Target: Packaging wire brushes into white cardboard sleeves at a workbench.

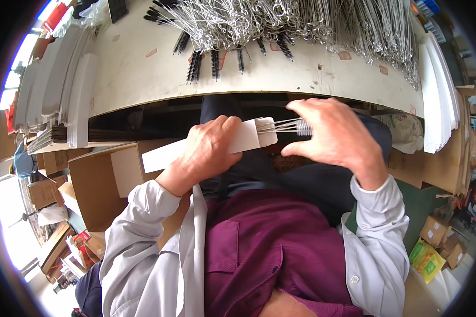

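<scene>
The left hand (209,145) clamps a slim white cardboard box (247,134) above the lap (312,182); the right hand (338,134), spread open, flanks grey-bristled silver wire brushes (303,127) protruding from it. Boxing seems underway, calling for a straight inward push.

A pale table (127,68) with small reddish marks spans the top of the view, a black object (118,9) at its far left edge beside clear plastic (95,15). A pale sack (404,132) sits under the table's right end; lower right, a yellow-green bag (427,258) lies near small cartons (433,231). Far left, more cartons (45,193) stand near a bright window (17,211).
</scene>
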